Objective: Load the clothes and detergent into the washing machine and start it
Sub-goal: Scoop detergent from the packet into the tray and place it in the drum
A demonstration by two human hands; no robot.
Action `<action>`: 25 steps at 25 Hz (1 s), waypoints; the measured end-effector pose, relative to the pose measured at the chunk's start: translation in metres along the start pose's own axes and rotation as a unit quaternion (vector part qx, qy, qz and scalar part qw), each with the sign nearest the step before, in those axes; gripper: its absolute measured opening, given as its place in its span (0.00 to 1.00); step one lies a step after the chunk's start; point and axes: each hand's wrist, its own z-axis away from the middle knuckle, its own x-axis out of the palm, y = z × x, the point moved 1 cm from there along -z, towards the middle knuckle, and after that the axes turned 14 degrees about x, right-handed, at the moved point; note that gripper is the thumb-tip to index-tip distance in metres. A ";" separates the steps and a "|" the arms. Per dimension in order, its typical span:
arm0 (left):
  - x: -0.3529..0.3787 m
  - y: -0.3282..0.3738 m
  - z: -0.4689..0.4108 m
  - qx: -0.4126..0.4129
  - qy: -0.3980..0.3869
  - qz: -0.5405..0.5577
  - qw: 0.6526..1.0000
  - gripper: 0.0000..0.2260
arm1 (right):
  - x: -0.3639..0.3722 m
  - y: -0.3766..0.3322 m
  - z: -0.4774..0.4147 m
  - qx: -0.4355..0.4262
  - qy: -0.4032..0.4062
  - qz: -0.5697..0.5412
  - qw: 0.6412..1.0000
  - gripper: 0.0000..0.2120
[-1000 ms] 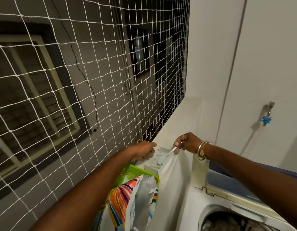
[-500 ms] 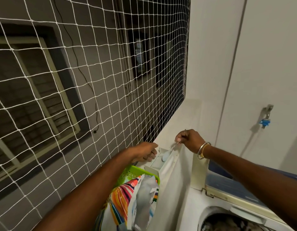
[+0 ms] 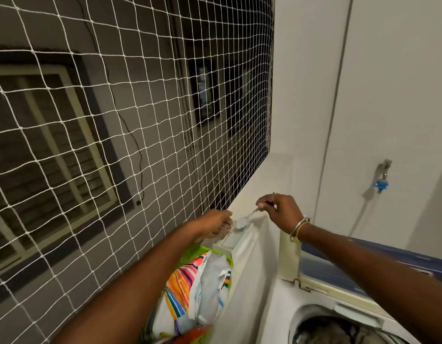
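My right hand [image 3: 280,211] pinches the handle of a small spoon [image 3: 242,222] heaped with pale detergent powder, lifted just above a white open box [image 3: 233,240] on the ledge. Steadying the box's left rim is my left hand [image 3: 215,225], fingers curled on it. At the bottom right stands the top-loading washing machine [image 3: 284,309] with its lid [image 3: 339,266] raised; dark clothes [image 3: 339,331] lie in the drum.
A green basket [image 3: 197,254] holding a striped bag [image 3: 190,289] sits on the ledge in front of the box. White netting [image 3: 115,120] covers the opening at left. A tap with a blue fitting [image 3: 381,183] is on the right wall.
My right hand has risen, lifting the spoon out of the box with powder on it. The left hand stays on the box's rim.
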 end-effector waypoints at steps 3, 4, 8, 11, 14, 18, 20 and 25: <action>-0.004 0.009 0.017 0.035 0.015 0.001 0.999 0.15 | -0.017 -0.004 0.011 0.081 0.031 -0.068 0.994 0.07; -0.007 0.011 0.024 0.049 0.019 0.002 0.999 0.16 | -0.024 -0.006 0.016 0.102 0.028 -0.094 0.990 0.07; -0.011 0.017 0.066 0.086 0.009 0.017 0.996 0.19 | -0.050 -0.032 0.053 0.162 -0.026 -0.208 0.964 0.06; -0.004 0.018 0.093 0.111 0.006 0.023 0.994 0.22 | -0.063 -0.058 0.089 0.182 -0.067 -0.252 0.948 0.06; 0.000 0.016 0.112 0.152 -0.003 -0.002 0.988 0.23 | -0.065 -0.076 0.117 0.197 -0.093 -0.263 0.940 0.06; -0.002 0.016 0.132 0.165 -0.007 0.009 0.986 0.23 | -0.049 -0.094 0.140 0.185 -0.111 -0.271 0.938 0.05; -0.002 0.019 0.144 0.166 0.000 -0.005 0.986 0.24 | -0.034 -0.101 0.148 0.166 -0.114 -0.257 0.945 0.04; -0.001 0.023 0.164 0.176 0.014 0.018 0.984 0.23 | 0.008 -0.119 0.164 0.023 -0.076 -0.076 0.994 0.06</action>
